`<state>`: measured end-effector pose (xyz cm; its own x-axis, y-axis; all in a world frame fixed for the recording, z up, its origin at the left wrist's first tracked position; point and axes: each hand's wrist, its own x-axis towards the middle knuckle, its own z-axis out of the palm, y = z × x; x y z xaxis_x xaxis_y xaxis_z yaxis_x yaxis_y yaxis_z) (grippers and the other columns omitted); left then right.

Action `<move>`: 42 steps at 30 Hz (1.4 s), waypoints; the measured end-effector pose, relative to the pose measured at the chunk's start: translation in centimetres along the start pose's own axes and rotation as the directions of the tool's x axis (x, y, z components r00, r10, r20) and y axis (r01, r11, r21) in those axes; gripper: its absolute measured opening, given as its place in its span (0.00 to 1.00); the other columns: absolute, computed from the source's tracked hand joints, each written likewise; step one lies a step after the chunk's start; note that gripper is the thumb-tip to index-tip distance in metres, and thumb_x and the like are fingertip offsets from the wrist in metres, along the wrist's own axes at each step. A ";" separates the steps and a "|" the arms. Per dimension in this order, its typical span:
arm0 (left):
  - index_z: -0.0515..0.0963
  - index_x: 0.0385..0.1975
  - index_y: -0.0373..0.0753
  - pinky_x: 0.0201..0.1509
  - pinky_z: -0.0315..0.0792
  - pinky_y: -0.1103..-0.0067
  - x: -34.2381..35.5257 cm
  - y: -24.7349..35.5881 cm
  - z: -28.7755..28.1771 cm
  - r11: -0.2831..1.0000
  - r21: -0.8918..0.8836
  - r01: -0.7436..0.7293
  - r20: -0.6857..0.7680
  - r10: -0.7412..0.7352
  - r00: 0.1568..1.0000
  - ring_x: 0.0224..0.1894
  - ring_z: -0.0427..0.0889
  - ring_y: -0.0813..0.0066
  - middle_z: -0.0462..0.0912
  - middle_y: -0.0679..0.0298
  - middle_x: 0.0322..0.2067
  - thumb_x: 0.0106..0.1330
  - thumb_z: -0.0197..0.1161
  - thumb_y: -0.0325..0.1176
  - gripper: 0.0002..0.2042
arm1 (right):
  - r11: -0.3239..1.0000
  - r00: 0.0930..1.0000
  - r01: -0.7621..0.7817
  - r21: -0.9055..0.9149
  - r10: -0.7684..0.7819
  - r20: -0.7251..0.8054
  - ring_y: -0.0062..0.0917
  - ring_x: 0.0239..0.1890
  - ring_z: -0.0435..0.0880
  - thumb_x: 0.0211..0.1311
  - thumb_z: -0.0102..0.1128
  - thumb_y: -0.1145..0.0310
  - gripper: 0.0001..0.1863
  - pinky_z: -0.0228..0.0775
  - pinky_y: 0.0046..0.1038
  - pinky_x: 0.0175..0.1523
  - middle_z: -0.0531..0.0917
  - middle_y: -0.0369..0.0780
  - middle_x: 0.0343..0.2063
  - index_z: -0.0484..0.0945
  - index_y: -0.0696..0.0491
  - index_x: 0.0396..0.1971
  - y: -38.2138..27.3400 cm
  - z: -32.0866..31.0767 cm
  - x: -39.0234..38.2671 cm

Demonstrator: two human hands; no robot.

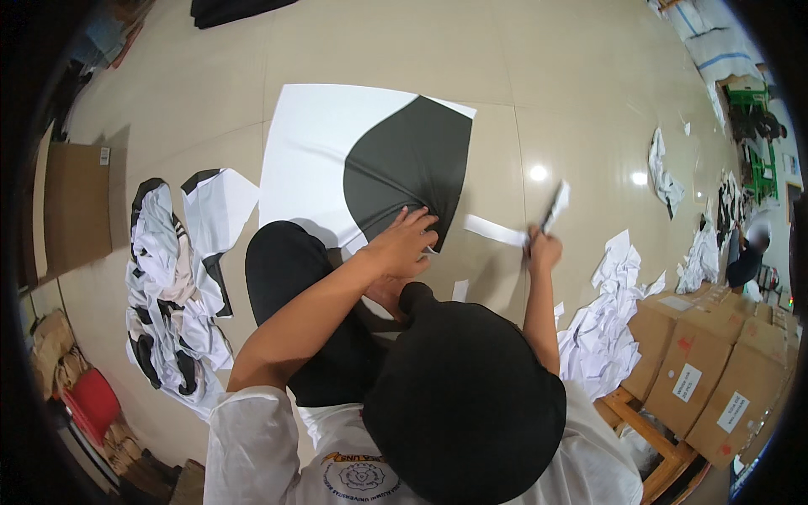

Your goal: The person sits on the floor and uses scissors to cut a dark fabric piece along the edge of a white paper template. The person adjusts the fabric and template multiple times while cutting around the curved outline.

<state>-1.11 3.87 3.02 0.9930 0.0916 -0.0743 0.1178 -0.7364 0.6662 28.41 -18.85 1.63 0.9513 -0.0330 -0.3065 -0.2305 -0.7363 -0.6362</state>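
Observation:
A large white fabric piece with a dark grey curved panel (396,160) lies flat on the floor in front of me. My left hand (406,240) rests on the near edge of the dark panel, fingers stretched out and pressing where creases gather. To the right, off the fabric, my right hand (543,248) is closed around a narrow white strip (497,230) whose end reaches left toward the fabric. A pale elongated piece (557,204) juts up from the same hand, smeared by motion; I cannot tell whether it belongs to the strip.
Crumpled white and black fabric (172,286) lies at the left, beside a cardboard box (76,202). White scraps (602,328) are heaped at the right, near stacked cartons (690,362). A fabric scrap (663,172) lies farther off. Another person (747,257) is at the far right.

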 end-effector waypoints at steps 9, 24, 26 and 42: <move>0.76 0.63 0.35 0.82 0.56 0.41 1.1 -2.7 -3.2 0.833 -0.246 0.495 -0.315 -0.552 0.772 0.81 0.58 0.30 0.69 0.42 0.75 0.72 0.68 0.49 0.28 | 0.939 0.969 -0.041 -0.341 -0.045 -0.243 0.52 0.44 0.91 0.68 0.73 0.50 0.29 0.80 0.50 0.54 0.91 0.58 0.39 0.85 0.68 0.38 20.9 -13.0 -4.5; 0.62 0.84 0.56 0.85 0.37 0.33 9.2 -13.6 -12.3 0.877 0.448 0.174 0.134 -0.258 0.957 0.87 0.39 0.34 0.47 0.60 0.88 0.55 0.83 0.56 0.54 | -0.096 -0.188 0.979 0.178 -0.752 0.632 0.53 0.65 0.82 0.83 0.48 0.65 0.17 0.74 0.53 0.69 0.81 0.57 0.64 0.74 0.60 0.60 3.1 16.6 -24.9; 0.61 0.84 0.58 0.87 0.41 0.37 8.5 -13.0 -9.7 0.903 0.429 0.011 0.126 -0.072 0.989 0.87 0.41 0.33 0.51 0.59 0.87 0.58 0.81 0.56 0.52 | -0.075 -0.206 0.970 0.232 -0.758 0.619 0.50 0.65 0.82 0.82 0.50 0.64 0.17 0.75 0.51 0.67 0.82 0.55 0.62 0.76 0.59 0.59 2.3 16.3 -25.6; 0.66 0.71 0.33 0.64 0.81 0.52 1.7 -8.1 -8.9 0.541 0.020 0.841 -0.317 -0.794 0.519 0.68 0.74 0.41 0.66 0.46 0.70 0.66 0.75 0.35 0.36 | -0.135 -0.255 0.966 0.220 -0.639 0.725 0.39 0.60 0.84 0.79 0.52 0.64 0.16 0.77 0.44 0.62 0.86 0.43 0.53 0.80 0.51 0.59 1.0 15.6 -24.6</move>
<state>-0.40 15.98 4.05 0.4199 0.8444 -0.3326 0.8986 -0.3353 0.2830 1.60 -8.24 -2.53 -0.2433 0.9695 -0.0287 0.9052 0.2164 -0.3657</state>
